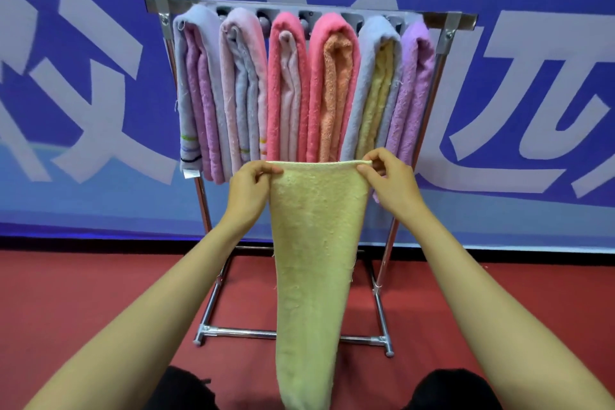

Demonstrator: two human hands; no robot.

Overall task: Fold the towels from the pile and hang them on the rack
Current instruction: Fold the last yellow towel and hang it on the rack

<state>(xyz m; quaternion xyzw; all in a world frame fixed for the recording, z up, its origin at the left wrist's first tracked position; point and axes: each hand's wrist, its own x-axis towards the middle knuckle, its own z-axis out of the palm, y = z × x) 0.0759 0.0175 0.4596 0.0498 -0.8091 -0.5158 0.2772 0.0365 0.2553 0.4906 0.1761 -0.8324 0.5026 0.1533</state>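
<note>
A pale yellow towel (316, 260) hangs lengthwise in front of me, its top edge stretched level between my hands. My left hand (249, 190) pinches the top left corner and my right hand (389, 180) pinches the top right corner. The towel's lower end drops out of view between my knees. Behind it stands a chrome towel rack (462, 22) with several folded towels (286, 90) draped side by side over its arms, in grey, lilac, pink, orange and yellow. The pile is not in view.
The rack's chrome legs and foot bar (239, 333) stand on a red floor (83, 293). A blue wall banner with large pale characters (83, 76) runs right behind the rack. My dark-clad knees (456, 389) show at the bottom edge.
</note>
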